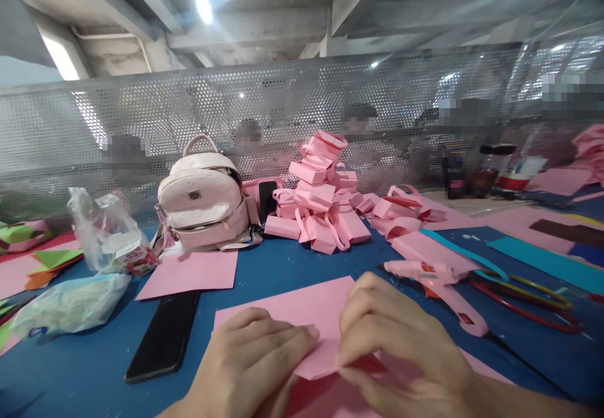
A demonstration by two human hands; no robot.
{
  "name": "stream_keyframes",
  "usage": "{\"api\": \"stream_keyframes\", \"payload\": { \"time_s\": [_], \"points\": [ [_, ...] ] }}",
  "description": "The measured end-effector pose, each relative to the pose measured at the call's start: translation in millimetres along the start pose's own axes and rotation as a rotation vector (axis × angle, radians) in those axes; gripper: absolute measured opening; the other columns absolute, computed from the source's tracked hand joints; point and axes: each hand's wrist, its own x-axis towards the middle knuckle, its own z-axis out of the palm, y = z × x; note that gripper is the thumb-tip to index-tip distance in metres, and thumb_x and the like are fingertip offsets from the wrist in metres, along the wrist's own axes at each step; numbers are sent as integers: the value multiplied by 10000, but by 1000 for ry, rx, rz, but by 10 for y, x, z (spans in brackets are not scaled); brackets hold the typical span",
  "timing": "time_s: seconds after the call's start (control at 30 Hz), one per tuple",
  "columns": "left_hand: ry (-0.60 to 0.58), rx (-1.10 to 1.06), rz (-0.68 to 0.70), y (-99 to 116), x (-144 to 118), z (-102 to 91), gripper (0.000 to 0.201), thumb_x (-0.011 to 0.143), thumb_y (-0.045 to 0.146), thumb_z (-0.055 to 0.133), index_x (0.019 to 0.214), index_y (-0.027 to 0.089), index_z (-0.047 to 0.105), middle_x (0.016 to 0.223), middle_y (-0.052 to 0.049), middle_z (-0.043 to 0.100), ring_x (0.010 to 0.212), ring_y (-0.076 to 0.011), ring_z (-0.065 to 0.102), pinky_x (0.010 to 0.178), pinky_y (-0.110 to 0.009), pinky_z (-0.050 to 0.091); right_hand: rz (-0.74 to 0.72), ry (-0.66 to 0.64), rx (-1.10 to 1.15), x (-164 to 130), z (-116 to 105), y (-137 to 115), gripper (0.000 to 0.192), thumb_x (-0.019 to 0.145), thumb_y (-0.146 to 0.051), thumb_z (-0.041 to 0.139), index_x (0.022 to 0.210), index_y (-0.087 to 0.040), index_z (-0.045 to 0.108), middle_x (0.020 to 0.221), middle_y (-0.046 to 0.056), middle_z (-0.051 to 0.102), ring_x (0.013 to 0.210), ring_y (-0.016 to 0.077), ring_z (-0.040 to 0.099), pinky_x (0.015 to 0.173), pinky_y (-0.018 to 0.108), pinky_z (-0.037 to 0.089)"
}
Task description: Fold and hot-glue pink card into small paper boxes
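A pink paper sheet point(292, 308) lies on the blue table point(278, 265) right in front of me. My left hand point(250, 358) presses flat on its near left part, fingers pointing right. My right hand point(396, 342) pinches the sheet's folded near edge between thumb and fingers. The two hands almost touch at the fold. A pink glue gun point(436, 282) lies just beyond my right hand.
A black phone point(165, 336) lies left of my hands, another pink sheet point(191, 273) behind it. A pale backpack point(205, 201), a pile of folded pink paper baskets point(323, 201), plastic bags point(101, 235) and scissors point(519, 292) stand around. A perforated metal screen point(141, 116) closes the far side.
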Motion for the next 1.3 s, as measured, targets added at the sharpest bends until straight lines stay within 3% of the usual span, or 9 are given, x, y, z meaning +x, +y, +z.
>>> {"api": "stream_keyframes", "payload": {
  "time_s": [0.23, 0.87, 0.97, 1.13, 1.3],
  "points": [
    [5, -90, -8, 12, -20, 7, 321, 1076, 174, 370, 1283, 74, 595, 1026, -179, 798, 939, -214, 779, 781, -331, 588, 11, -17, 2, 37, 8, -38, 129, 929, -120, 613, 864, -230, 590, 761, 0, 634, 735, 166, 568, 682, 321, 430],
    [46, -29, 3, 71, 76, -16, 337, 1087, 212, 346, 1155, 118, 662, 896, -139, 811, 806, -186, 782, 730, -297, 592, 22, -55, 21, 132, 147, -137, 119, 959, -211, 630, 842, -211, 648, 780, 12, 667, 783, 170, 564, 723, 326, 459],
    [53, -27, 3, 67, 56, 11, 380, 1093, 219, 306, 1139, 112, 668, 888, -136, 808, 791, -184, 779, 738, -301, 580, 16, -54, 18, 143, 162, -132, 115, 957, -199, 630, 843, -208, 645, 792, 14, 673, 787, 169, 563, 729, 329, 455],
    [161, -38, -1, 27, -12, 121, 386, 1094, 246, 312, 1145, 122, 675, 901, -122, 813, 787, -174, 780, 708, -303, 544, 23, -68, 56, 206, 104, -86, 102, 941, -198, 667, 841, -209, 683, 757, 6, 674, 759, 165, 561, 698, 315, 446],
    [157, -72, -28, -32, -64, 177, 352, 1086, 236, 345, 1223, 137, 654, 924, -139, 814, 816, -181, 782, 693, -306, 554, 57, -94, 67, 244, 18, -21, 100, 924, -187, 693, 825, -200, 702, 741, 10, 686, 742, 164, 564, 665, 302, 444]
  ]
}}
